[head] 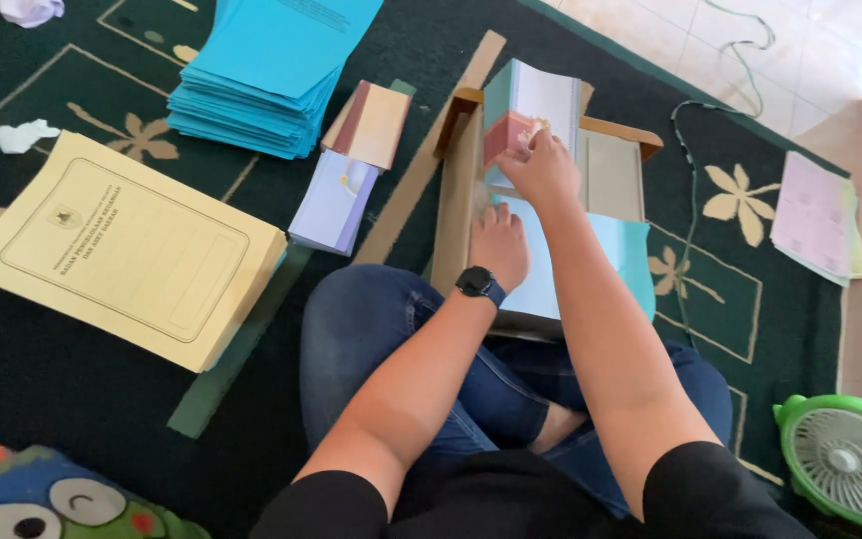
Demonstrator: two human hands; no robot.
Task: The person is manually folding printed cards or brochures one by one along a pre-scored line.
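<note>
A light blue sheet [541,262] is laid flat in a wooden jig [456,200] on the carpet [72,389], just in front of the crossed legs. Its far end is turned up into a white-faced flap [549,100] standing between the jig's side rails.

The right hand [543,168] is placed at the base of that flap, fingers bent and pressed onto a small pink piece [504,135]; whether the piece is pinched or only pushed down cannot be told. The left hand [499,245] is curled, knuckles up, and rested on the sheet beside the left rail; nothing is seen gripped in it. A black watch [479,283] is worn on that wrist.

Risks noted:
- The sheet is judged to be held by pressure alone. If the left hand is lifted, the sheet may slide and the fold may come out crooked.
- The flap is unsupported on its far side and may fall back if the right hand is eased.
- The pink piece may shift under the fingertips.

Beyond the jig, a small purple and tan stack [346,180] is just to its left, a blue pile [261,70] farther off, and a yellow stack [127,250] well apart. A cable [690,200] is trailed near the jig's right side and could be snagged by an elbow. A green fan [845,459] is set at the right; loose sheets could be disturbed if it is running, which cannot be told.
</note>
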